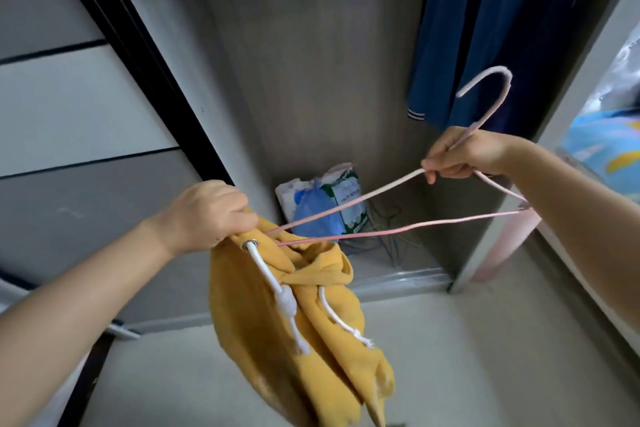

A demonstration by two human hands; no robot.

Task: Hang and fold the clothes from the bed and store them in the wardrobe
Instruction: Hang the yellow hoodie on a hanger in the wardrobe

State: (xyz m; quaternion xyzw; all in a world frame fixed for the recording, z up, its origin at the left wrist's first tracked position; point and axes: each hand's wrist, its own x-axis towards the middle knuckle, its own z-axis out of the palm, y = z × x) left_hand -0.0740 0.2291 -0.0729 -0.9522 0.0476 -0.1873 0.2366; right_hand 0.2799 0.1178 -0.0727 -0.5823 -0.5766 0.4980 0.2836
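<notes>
The left hand point(207, 215) had its fingers curled round the bunched neck of a mustard-yellow fleece hoodie with white drawstrings point(311, 322), which hung before the open wardrobe point(311, 62). The right hand point(467, 156) gripped a thin pink wire hanger point(363, 199) below its hook, one end tucked into the hoodie's neck.

One head-worn wide-angle view — tilted forward and down, close over both forearms — faces into the open wardrobe point(311, 80), its floor point(450, 357) filling the lower frame.
</notes>
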